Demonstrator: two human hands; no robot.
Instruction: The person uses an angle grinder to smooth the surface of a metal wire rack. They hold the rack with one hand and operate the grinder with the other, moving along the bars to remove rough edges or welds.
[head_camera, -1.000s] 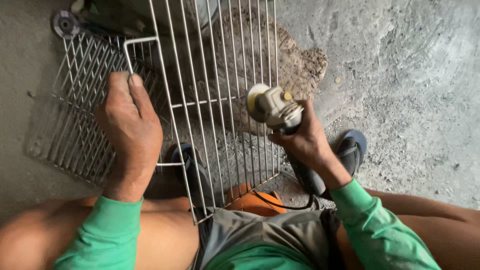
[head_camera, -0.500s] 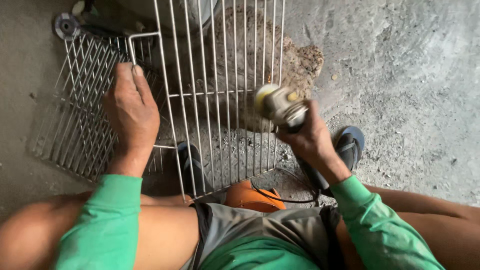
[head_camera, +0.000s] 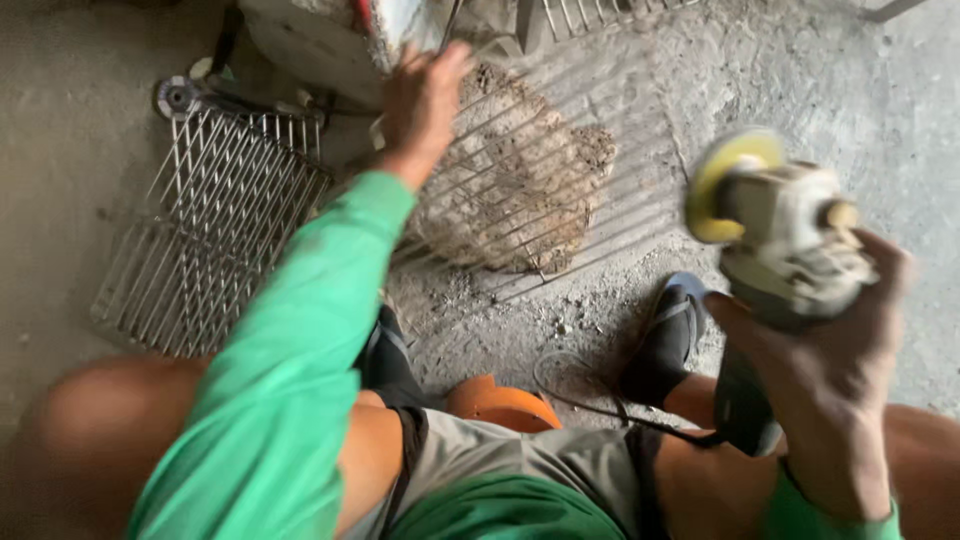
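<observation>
**Grinder lifted, other hand reaching to the far rack**

We are low over a rough grey concrete floor (head_camera: 860, 90), dusty and scattered with grit, with a brownish patch of dirt (head_camera: 520, 190) in the middle of it. No walls show; the view is all ground and our own knees.

Our right hand (head_camera: 830, 370) is raised at the right of the view, fingers wrapped tight around the body of a pale angle grinder (head_camera: 790, 240). Its yellow disc (head_camera: 725, 180) faces left and hangs in the air, apart from any wire. The picture is blurred here, so finer detail of the grip is lost.

Our left hand (head_camera: 425, 95) stretches far forward on a green sleeve (head_camera: 300, 340), fingers spread apart, at the near edge of a wire rack (head_camera: 560, 215) that shows only as a streaked blur over the dirt patch. We cannot tell whether the fingers actually touch it.

A second wire rack (head_camera: 210, 240) lies flat on the floor to the left, a small round disc (head_camera: 177, 97) just beyond its far corner. A dark sandal (head_camera: 670, 340) sits below the grinder, a black cable (head_camera: 580, 390) loops beside it, and an orange object (head_camera: 500, 400) shows between our legs.
</observation>
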